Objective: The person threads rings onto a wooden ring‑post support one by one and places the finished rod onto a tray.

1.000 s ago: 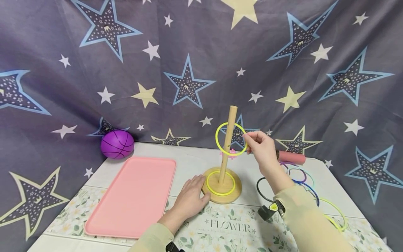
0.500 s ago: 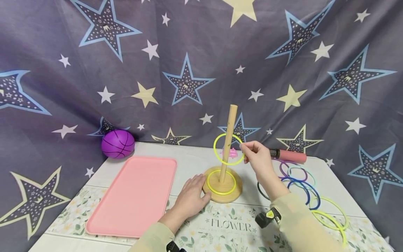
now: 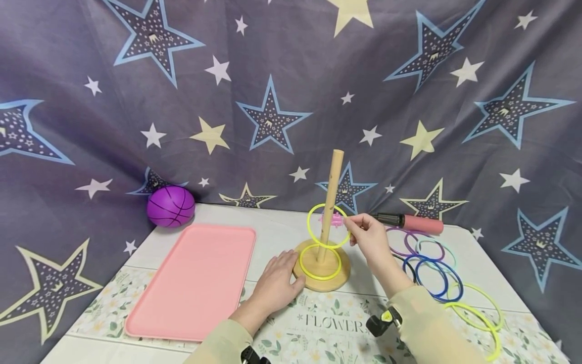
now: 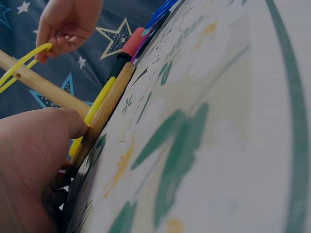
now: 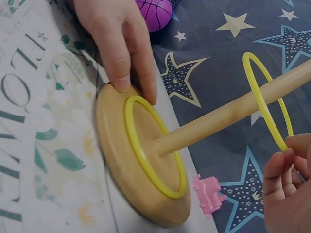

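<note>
A wooden post (image 3: 333, 182) rises from a round wooden base (image 3: 324, 286). One yellow ring (image 3: 320, 278) lies flat on the base, around the post's foot. A second yellow ring (image 5: 259, 97) hangs tilted partway up, with the post passing through it. My right hand (image 3: 370, 240) pinches this upper ring at its right side between thumb and fingertips. My left hand (image 3: 276, 283) rests against the base's left edge, fingers extended; in the left wrist view its thumb (image 4: 73, 121) touches the rim. Some left fingertips are hidden there.
Several loose rings, including blue (image 3: 420, 273), purple (image 3: 395, 242) and yellow (image 3: 493, 333), lie at the right. A pink-handled pump (image 3: 423, 224) and a small pink toy (image 3: 337, 219) sit behind. Leftward are a pink tray (image 3: 193, 283) and a purple ball (image 3: 171, 207).
My right hand has lowered the upper yellow ring along the post, moving down and slightly left. The left hand has stayed at the base.
</note>
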`<state>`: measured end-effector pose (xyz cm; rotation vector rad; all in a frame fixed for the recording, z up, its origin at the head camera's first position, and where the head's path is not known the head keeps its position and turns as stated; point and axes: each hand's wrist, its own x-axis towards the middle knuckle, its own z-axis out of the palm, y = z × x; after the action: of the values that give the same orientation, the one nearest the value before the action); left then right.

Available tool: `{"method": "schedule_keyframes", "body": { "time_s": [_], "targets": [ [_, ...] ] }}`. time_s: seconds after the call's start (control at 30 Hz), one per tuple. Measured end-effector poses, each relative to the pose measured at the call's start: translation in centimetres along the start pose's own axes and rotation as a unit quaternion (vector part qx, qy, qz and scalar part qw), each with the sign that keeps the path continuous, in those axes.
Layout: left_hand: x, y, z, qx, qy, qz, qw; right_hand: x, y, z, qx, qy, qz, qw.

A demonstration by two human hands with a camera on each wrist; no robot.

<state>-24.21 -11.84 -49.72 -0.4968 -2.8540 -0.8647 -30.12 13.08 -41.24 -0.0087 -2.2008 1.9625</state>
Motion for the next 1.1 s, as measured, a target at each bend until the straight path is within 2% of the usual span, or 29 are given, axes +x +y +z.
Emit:
{"method": "schedule_keyframes", "body": {
  "time_s": [0.43,0.87,1.1],
  "targets": [
    [0.0,0.1,-0.1,-0.002,0.001,0.000,1.0000,-0.4,2.0,0.6,0.005,-0.003,0.005,1.0000],
    [-0.1,0.2,-0.2,-0.008,0.001,-0.003,1.0000,-1.1,3.5,1.0,-0.027,-0.017,0.026,0.9992],
    [-0.1,0.3,-0.2,-0.011,-0.001,-0.004,0.9999,-1.3,4.1,1.1,-0.025,-0.028,0.034,0.9987]
  ]
}}
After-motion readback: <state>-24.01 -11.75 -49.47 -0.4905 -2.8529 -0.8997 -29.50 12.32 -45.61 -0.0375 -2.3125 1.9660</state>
